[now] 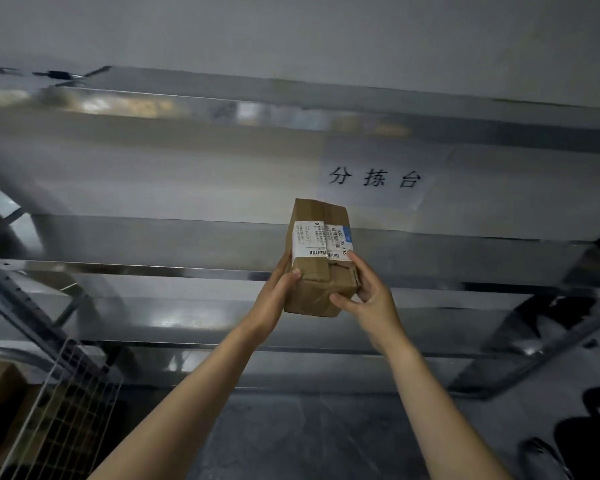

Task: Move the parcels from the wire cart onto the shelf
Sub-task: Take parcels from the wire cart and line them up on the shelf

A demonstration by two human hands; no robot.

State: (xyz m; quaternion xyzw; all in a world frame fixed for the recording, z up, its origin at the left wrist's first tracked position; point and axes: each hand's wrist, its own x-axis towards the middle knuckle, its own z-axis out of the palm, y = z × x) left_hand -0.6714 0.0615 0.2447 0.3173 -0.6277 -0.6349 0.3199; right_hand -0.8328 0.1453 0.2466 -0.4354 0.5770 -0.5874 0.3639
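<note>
Risk: parcel [317, 271] is held only by its lower end, so it could tip out or clip the shelf [153, 237] edge going in; left grip [278, 289] and right grip [371, 296] both clamped on its sides; it sits mid-frame, in the air before the shelf, well apart from the wire cart [66, 393] lower left; brown carton, taped, creased, two white labels

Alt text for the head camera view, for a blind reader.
A left hand and right hand grip a brown taped cardboard parcel with white labels before grey metal shelving; a white wire cart sits lower left.
</note>
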